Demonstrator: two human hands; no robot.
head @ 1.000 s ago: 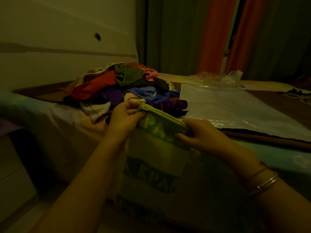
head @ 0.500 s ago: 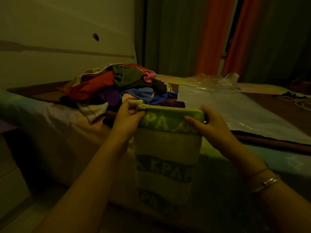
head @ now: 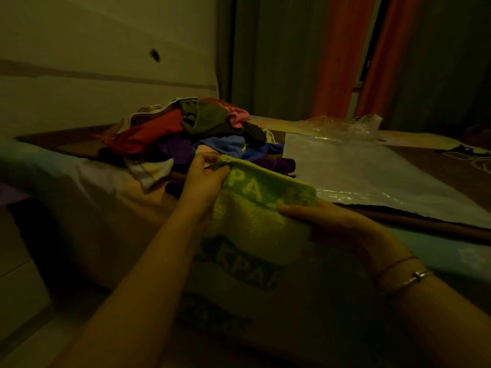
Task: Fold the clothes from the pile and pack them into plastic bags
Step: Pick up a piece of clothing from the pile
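Observation:
A green and white striped towel (head: 255, 208) with large letters hangs in front of the bed. My left hand (head: 203, 179) pinches its top left corner. My right hand (head: 334, 221) grips its top right edge, lower than the left, so the top edge slants. Behind them a pile of clothes (head: 186, 136) in red, green, blue, purple and pink lies on the bed. A flat clear plastic bag (head: 372, 176) lies on the bed to the right of the pile.
The bed (head: 79, 187) edge runs across the view, with a pale headboard (head: 93, 62) at the left. More crumpled plastic (head: 337, 126) lies behind the flat bag. Orange and grey curtains (head: 340, 57) hang at the back. The room is dim.
My right hand has dropped lower and nearer to me with the towel's right edge, so the level top edge now slants down to the right. My left hand stays in place.

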